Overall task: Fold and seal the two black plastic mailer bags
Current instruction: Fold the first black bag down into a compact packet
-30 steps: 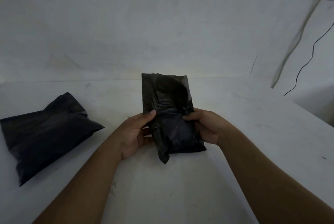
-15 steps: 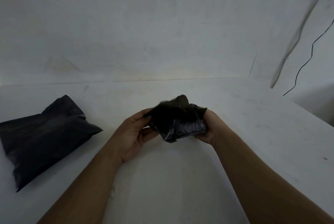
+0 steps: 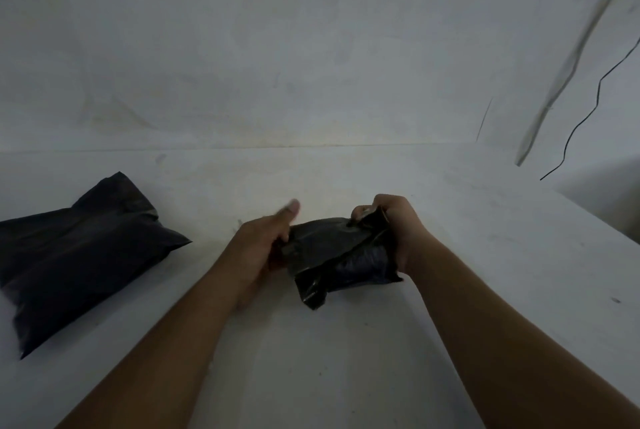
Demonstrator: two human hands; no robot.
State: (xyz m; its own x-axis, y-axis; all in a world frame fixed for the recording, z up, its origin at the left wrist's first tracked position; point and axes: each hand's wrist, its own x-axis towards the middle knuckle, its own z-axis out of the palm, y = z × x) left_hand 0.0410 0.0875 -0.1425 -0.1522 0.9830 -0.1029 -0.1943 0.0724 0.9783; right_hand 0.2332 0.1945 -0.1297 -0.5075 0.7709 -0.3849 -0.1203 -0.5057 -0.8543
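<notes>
Mailer (image 3: 360, 264), flap (image 3: 322, 241) upright a second ago, is now folded over, right hand (image 3: 391, 231) clenching the flap, left hand (image 3: 259, 248) grip unclear, so sealing seems next.

White scuffed table (image 3: 346, 376), far edge meets white wall (image 3: 311, 48). Filled black mailer bag (image 3: 79, 255) lies flat at far left, one corner pointing right. Folded mailer bag (image 3: 332, 259) at centre; table contact unclear. Small dark speck (image 3: 615, 300) at right.
</notes>
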